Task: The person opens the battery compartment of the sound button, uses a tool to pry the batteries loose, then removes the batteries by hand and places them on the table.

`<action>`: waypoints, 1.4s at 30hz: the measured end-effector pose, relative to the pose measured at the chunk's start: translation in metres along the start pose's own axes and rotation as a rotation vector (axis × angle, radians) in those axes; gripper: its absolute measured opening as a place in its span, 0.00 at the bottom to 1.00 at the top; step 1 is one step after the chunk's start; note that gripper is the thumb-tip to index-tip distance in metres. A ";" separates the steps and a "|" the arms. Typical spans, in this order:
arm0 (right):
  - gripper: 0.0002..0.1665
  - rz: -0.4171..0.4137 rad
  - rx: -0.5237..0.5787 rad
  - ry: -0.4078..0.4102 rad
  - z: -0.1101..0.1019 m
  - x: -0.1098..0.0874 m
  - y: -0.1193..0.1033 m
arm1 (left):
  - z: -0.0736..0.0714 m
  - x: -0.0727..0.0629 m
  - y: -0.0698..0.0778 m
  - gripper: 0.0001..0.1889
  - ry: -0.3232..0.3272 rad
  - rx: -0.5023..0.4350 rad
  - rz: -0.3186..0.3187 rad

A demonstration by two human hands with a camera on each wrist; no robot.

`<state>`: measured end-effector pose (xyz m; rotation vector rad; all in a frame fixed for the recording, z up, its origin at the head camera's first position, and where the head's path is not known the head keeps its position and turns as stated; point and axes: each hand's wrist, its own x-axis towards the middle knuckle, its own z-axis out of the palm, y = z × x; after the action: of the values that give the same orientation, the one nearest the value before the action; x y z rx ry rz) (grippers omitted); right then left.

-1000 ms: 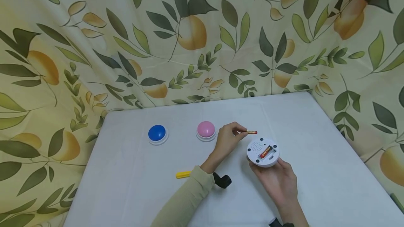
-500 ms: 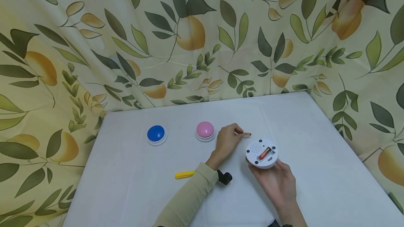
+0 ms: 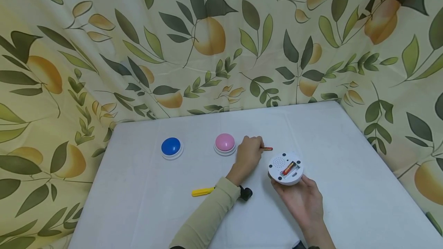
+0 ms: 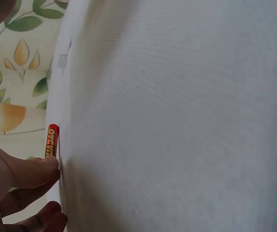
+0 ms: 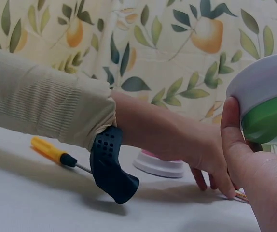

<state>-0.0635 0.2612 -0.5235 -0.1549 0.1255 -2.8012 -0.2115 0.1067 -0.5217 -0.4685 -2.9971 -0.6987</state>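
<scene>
My left hand pinches a small red-and-gold battery between thumb and fingertips, low over the white table. In the left wrist view, the free end of this battery points away from the thumb. My right hand holds up a round white push-button turned upside down. Its underside shows speaker holes, dark feet and an uncovered battery compartment with one red battery in it; part of the compartment beside it shows no battery. The right wrist view shows the green dome underneath, between the fingers.
A pink push-button stands just left of my left hand, with a blue one farther left. The yellow-handled screwdriver lies partly behind my left forearm. A black wrist strap is on that arm. Patterned cloth hangs behind the table.
My left hand has moved slightly left and down with the battery, and its fingers have turned over more. The right hand with the push-button has shifted slightly left.
</scene>
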 end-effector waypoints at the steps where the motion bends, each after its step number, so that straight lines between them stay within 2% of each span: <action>1: 0.27 0.000 -0.005 0.007 0.000 0.000 0.000 | 0.000 0.000 0.001 0.03 0.001 0.050 0.022; 4: 0.27 -0.004 -0.017 0.021 0.001 0.000 0.001 | 0.000 -0.001 0.002 0.04 0.010 0.166 0.078; 6: 0.26 -0.005 -0.016 0.026 0.000 0.000 0.001 | -0.001 -0.002 0.003 0.04 0.010 0.201 0.094; 16: 0.26 -0.005 -0.009 0.032 -0.001 0.001 0.002 | -0.009 -0.006 0.003 0.07 -0.035 0.245 0.066; 20: 0.26 -0.002 0.002 0.031 -0.002 0.001 0.002 | -0.014 -0.010 0.004 0.07 -0.041 0.195 0.047; 25: 0.27 0.003 0.000 0.010 -0.005 0.002 0.003 | -0.025 -0.021 0.008 0.07 -0.028 0.021 0.037; 29: 0.29 0.012 0.000 -0.022 -0.007 0.003 0.004 | -0.039 -0.034 0.014 0.08 -0.022 -0.076 0.055; 33: 0.30 0.017 0.009 -0.048 -0.008 0.004 0.005 | -0.052 -0.045 0.020 0.08 -0.003 -0.112 0.084; 37: 0.30 0.018 0.001 -0.055 -0.009 0.004 0.005 | -0.063 -0.052 0.023 0.08 0.042 -0.135 0.116; 42: 0.31 0.017 -0.028 -0.047 -0.010 0.005 0.005 | -0.075 -0.060 0.029 0.08 0.051 -0.155 0.196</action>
<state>-0.0674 0.2555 -0.5335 -0.2246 0.1548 -2.7772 -0.1486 0.0818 -0.4480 -0.7280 -2.8112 -0.9121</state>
